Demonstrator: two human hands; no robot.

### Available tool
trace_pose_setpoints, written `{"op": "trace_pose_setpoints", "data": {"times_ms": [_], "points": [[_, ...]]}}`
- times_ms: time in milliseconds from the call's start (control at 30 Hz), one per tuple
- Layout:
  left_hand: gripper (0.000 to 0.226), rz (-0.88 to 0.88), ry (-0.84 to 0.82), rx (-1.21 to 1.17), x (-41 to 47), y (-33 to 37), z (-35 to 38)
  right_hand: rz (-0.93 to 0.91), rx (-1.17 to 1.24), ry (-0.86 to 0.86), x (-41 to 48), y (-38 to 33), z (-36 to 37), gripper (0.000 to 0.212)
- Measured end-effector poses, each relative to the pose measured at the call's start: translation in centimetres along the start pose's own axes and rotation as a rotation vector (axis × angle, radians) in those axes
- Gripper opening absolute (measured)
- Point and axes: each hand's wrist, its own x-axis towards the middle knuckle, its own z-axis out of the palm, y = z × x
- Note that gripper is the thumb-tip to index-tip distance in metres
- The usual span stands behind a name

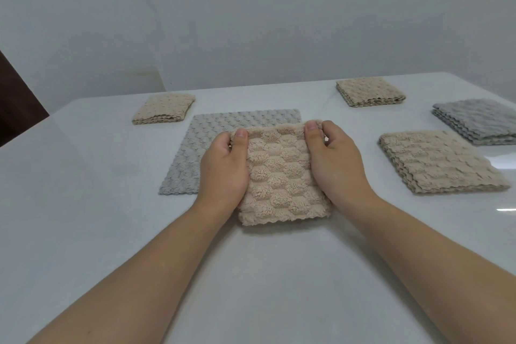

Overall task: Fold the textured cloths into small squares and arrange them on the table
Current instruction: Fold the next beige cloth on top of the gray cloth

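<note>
From the head camera, both hands are at the centre of the frame. The left hand and right hand each grip a side of the folded beige cloth, thumbs on top near its far corners and fingers tucked beneath.

The cloth's near edge lies on the white desk, and its far part overlaps an unfolded grey cloth spread flat behind it. Folded beige squares sit at upper left and upper right. A layered beige pile and a grey pile lie at the right.

I'd say this fold is finished and being squared up. Next the cloth needs carrying to a free spot, kept clamped so the layers don't spring open.
</note>
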Motion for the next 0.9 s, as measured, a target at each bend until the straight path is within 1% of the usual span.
{"op": "trace_pose_setpoints", "data": {"times_ms": [100,200,233,333,400,467,533,567,600,667,800,900], "points": [[0.046,-0.048,-0.082,-0.061,-0.1,-0.1,-0.1,0.051,0.026,-0.012,0.2,0.3,-0.2,0.046],[0.027,-0.030,-0.144,-0.092,-0.1,-0.3,0.0,0.074,0.041,0.004,0.3,0.3,-0.5,0.044],[0.025,-0.014,-0.154,-0.073,-0.2,-0.3,0.1,0.069,0.034,0.013,0.3,0.2,-0.5,0.044],[0.032,0.044,-0.143,0.074,-0.5,-0.5,0.6,0.073,0.018,0.017,0.3,0.2,-0.4,0.047],[0.029,0.083,-0.101,0.160,-0.3,-0.8,0.7,0.149,0.072,-0.031,0.2,0.2,-0.2,0.056],[0.028,0.105,-0.036,0.200,0.1,-1.2,0.7,0.273,0.229,-0.131,0.2,0.0,0.0,0.063],[0.026,0.105,0.008,0.201,0.6,-1.5,0.4,0.375,0.377,-0.242,0.1,-0.2,-0.1,0.053],[0.026,0.103,0.014,0.201,0.7,-1.6,0.4,0.379,0.402,-0.276,0.1,-0.1,-0.1,0.047],[0.027,0.106,0.013,0.206,0.8,-1.7,0.3,0.356,0.381,-0.287,0.0,0.1,-0.1,0.043],[0.029,0.105,-0.002,0.208,0.6,-1.7,0.4,0.283,0.260,-0.249,-0.3,0.4,0.1,0.044],[0.035,0.046,0.008,0.217,-0.4,-1.1,0.6,0.093,-0.096,-0.142,-0.8,-0.9,0.1,0.046],[0.032,0.051,0.042,0.306,-0.8,-0.6,0.6,0.013,-0.286,-0.153,-1.2,-2.1,0.0,0.041]]}}
